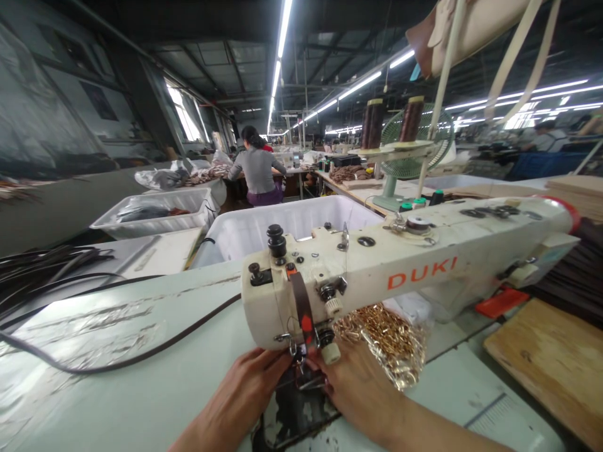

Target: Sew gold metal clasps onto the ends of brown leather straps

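My left hand point(249, 383) is at the left of the needle area of a white sewing machine point(362, 257), fingers drawn together close to the presser foot point(299, 358). From the other side my right hand point(360, 380) reaches in, its fingertips pinched just right of the foot. Whatever the fingers press on is mostly hidden by them and the machine head. A long dark brown strap point(155, 355) curves across the pale green table point(141, 408) and disappears behind the machine head. Below the hands lies the worn dark machine bed plate point(296, 414).
A clear bag of gold-coloured metal hardware point(391, 339) lies behind my right hand. A wooden board point(551, 358) is on the right. White bins point(292, 213) stand beyond the table. Dark straps point(42, 270) are piled left. A person point(259, 166) sits further ahead.
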`<state>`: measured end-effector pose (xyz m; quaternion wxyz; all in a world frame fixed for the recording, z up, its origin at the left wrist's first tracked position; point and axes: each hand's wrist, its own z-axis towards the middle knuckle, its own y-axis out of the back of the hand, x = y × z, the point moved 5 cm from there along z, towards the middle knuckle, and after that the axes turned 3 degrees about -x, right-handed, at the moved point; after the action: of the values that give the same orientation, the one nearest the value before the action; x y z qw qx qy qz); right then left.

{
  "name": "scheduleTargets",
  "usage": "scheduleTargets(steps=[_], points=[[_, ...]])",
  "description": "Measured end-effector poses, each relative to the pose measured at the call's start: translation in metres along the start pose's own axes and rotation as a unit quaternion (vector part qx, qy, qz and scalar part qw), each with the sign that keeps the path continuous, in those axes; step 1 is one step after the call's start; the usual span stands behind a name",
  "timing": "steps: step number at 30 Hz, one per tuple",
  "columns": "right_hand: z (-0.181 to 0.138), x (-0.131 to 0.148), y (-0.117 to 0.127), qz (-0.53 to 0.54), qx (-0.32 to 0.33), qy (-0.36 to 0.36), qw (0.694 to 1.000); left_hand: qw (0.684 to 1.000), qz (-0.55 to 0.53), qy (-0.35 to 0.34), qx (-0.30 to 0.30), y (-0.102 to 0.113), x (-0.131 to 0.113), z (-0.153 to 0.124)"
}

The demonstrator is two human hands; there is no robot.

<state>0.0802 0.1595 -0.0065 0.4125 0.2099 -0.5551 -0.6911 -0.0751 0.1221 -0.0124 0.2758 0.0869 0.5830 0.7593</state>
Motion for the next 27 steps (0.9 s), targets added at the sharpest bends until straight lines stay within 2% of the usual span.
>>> scheduleTargets(steps=[5,7,10,14,16,19,21,27], points=[[0.006,0.003,-0.005,-0.028,0.021,-0.024,0.999,0.989,-0.068,0.126,-0.033,0.005,0.017,0.003],[0.008,0.002,-0.006,-0.026,0.028,-0.022,0.999,0.987,-0.057,0.144,-0.036,0.009,0.02,0.006],[0.012,-0.001,-0.001,-0.011,0.03,-0.033,0.999,0.993,-0.046,0.108,-0.028,0.011,0.016,0.011],[0.01,-0.005,0.009,0.033,0.0,-0.07,0.997,0.999,-0.031,0.042,-0.008,0.013,0.009,0.014],[0.005,0.002,0.01,0.038,-0.008,-0.027,0.999,0.999,-0.017,0.027,-0.007,0.014,0.007,0.014],[-0.004,0.02,0.003,-0.008,0.012,0.11,0.994,1.0,0.006,0.022,-0.012,0.017,0.005,0.012],[-0.008,0.029,-0.002,-0.061,0.024,0.174,0.983,0.999,0.018,0.019,-0.019,0.018,0.003,0.011],[-0.006,0.035,0.0,-0.161,0.023,0.239,0.957,0.999,0.033,0.006,-0.033,0.02,-0.002,0.011]])
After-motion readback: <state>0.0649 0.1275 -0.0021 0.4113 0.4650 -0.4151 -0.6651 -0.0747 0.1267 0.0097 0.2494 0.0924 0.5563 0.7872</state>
